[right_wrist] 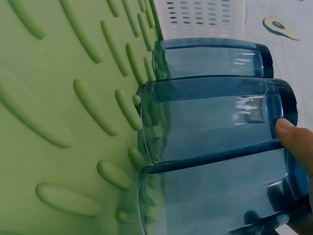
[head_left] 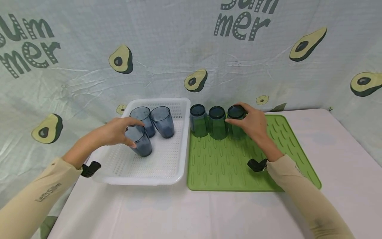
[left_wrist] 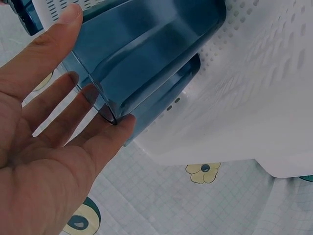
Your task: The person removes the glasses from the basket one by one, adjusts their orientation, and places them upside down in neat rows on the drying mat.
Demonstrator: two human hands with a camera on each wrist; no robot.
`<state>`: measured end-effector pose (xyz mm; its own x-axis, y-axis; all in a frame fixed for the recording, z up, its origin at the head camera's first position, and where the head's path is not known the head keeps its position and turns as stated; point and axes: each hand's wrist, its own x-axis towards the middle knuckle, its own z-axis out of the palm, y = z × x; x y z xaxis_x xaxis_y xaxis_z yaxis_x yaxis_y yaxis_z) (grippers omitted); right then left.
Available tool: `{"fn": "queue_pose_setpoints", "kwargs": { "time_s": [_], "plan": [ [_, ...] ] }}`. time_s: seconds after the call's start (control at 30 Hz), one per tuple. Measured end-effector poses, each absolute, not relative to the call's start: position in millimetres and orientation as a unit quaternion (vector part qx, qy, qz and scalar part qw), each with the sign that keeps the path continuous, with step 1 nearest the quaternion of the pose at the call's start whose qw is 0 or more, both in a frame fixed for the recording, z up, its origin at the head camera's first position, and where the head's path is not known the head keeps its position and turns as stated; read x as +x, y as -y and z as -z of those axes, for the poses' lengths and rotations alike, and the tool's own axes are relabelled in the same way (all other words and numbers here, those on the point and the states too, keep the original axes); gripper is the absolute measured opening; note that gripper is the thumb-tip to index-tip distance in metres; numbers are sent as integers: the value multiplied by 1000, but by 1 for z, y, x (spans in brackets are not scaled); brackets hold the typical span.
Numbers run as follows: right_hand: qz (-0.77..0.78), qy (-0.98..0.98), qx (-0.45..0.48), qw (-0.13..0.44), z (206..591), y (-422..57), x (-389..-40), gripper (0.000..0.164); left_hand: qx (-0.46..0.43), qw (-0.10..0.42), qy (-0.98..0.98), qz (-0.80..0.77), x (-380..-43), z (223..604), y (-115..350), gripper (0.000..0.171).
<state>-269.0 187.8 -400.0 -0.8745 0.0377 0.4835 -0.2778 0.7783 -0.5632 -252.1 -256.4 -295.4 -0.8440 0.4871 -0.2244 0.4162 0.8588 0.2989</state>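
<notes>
My left hand spans the rim of a blue drinking glass in the white basket. The left wrist view shows the thumb on one side of that glass and fingertips at the opposite rim. Two more blue glasses, one at the back left and one beside it, lean mouth up behind it. On the green mat, my right hand grips the base of an upside-down glass. Its thumb also lies close to the base of the middle upside-down glass.
A third upside-down glass stands at the row's left end, beside the basket wall. Basket and mat sit side by side on a table with a pale cloth. An avocado-printed sheet hangs behind them.
</notes>
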Motion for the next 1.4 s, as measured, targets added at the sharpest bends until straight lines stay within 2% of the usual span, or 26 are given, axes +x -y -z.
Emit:
{"fn": "queue_pose_setpoints", "kwargs": {
  "time_s": [0.37,0.83,1.4],
  "plan": [
    [-309,917,70,243,399,-187,-275,70,235,147,-953,-122,-251,296,257,78],
    [-326,910,95,239,398,-192,-288,64,237,143,-953,-121,-252,298,257,77],
    [-310,925,44,213,398,-191,-283,67,230,144,-955,-120,-252,299,257,77]
  ]
}}
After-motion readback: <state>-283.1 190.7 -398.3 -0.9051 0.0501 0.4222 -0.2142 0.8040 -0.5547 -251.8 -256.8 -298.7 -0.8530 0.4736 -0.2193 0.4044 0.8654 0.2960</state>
